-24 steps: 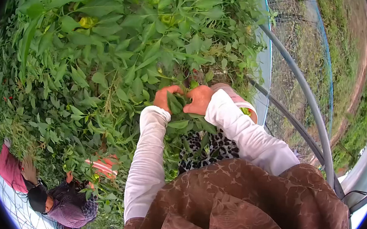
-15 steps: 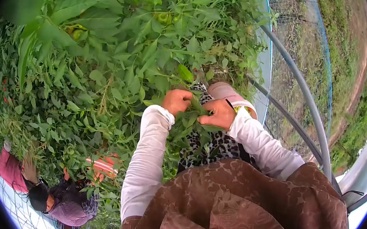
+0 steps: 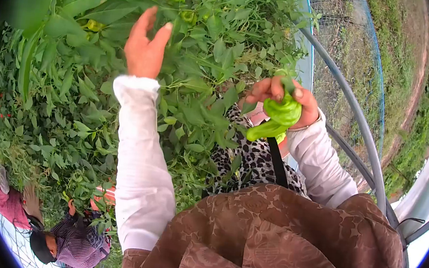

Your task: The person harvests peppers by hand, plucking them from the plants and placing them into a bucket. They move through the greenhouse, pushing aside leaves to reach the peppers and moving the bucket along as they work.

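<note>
My right hand [image 3: 308,110] grips a wrinkled light-green pepper [image 3: 282,111] by its stem end, with the curved lower part hanging below the fingers. Behind it, a pale pink bucket [image 3: 258,115] is mostly covered by the hand and pepper. My left hand [image 3: 147,46] reaches up over the pepper plants [image 3: 195,69], thumb and fingers apart, holding nothing. Among the leaves near it show a yellow-green pepper [image 3: 95,25] to its left and another green pepper [image 3: 188,16] to its right.
Curved grey pipes [image 3: 354,101] of a frame run down the right side. Two people [image 3: 78,240] work among the plants at lower left, close to an orange-red container [image 3: 107,194]. A black strap [image 3: 276,164] lies across my leopard-print clothing.
Both hands were together in the leaves near the bucket. Now they are apart: my left has moved up and left and opened, while my right has lifted with a green pepper showing.
</note>
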A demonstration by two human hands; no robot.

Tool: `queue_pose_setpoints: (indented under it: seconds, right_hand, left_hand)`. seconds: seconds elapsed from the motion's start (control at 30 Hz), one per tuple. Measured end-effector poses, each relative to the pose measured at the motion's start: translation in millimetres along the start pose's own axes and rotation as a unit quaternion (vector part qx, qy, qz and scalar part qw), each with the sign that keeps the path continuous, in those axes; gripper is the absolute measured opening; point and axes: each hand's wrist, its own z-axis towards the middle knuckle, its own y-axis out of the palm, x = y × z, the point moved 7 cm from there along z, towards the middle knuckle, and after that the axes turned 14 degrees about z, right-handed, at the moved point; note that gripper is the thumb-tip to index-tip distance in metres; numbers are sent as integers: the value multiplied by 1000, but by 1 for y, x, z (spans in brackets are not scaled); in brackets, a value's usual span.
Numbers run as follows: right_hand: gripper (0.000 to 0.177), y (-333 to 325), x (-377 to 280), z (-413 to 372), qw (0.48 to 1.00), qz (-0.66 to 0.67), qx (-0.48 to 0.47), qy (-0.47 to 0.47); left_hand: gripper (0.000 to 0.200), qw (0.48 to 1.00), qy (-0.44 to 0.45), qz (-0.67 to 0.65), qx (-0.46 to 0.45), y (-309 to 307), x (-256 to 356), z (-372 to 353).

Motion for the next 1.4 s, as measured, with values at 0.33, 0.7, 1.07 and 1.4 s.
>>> queue_pose_setpoints:
  seconds: [0.33,0.7,1.07,1.4]
  right_hand:
    - [26,-20,-61,83,933,-348,55,66]
    - [78,-135,57,115,468,-767,66,434]
    - [70,-191,95,60,904,-200,229,302]
    - [73,-159,101,47,963,-131,176,157]
  left_hand:
    - [23,984,53,152,-76,112,-10,-116]
    - [26,980,95,156,-79,114,-9,-167]
    - [26,987,78,98,-103,101,-29,-197]
    - [26,985,74,113,-106,100,-37,-212]
